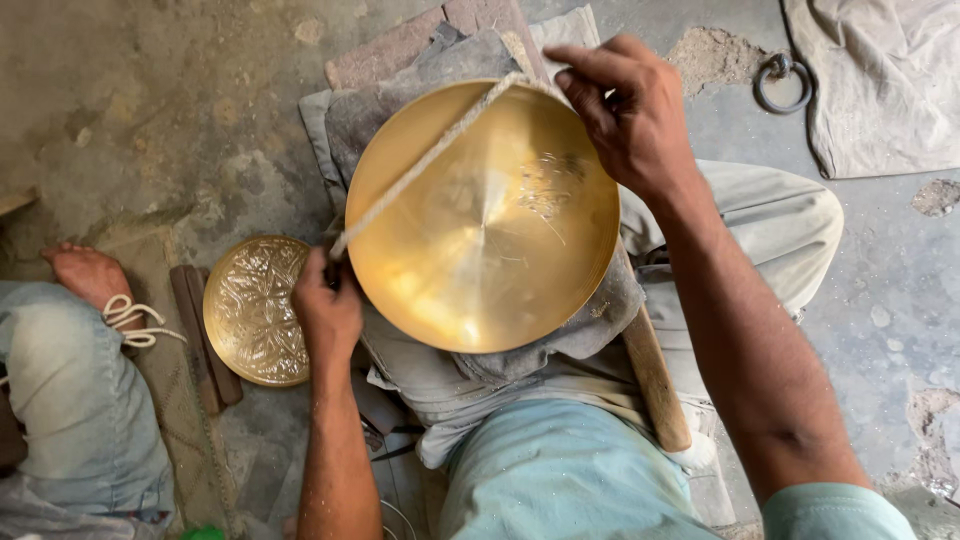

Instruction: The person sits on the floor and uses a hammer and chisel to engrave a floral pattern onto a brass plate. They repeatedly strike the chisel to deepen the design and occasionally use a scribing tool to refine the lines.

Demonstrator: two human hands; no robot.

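two hands are at work on one plain brass dish (480, 215), which sits tilted on a pad of grey cloth (400, 110) over my lap, roughly in the middle of the view. i see a pale twisted cord (430, 160) stretched straight across the far-left part of the dish's shiny hollow face, running from its far rim down to its left edge. my right hand (625, 110) is at the far rim, its fingers pinched shut on the far end of the cord. my left hand (325, 310) is at the left edge of the dish, clenched around the near end of the cord; i cannot tell whether it also grips a small dark tool there.

to the left of that hand, on the floor (150, 130), lies a smaller engraved brass plate (255, 310), leaning against a dark flat wooden strip (200, 340). further left i see a bare foot (85, 275) with loops of white cord (130, 320) beside it. a wooden handle (655, 380) pokes out from under the cloth on the near right. far right on the floor lie an iron ring (782, 82) and a pale sheet of cloth (880, 80).
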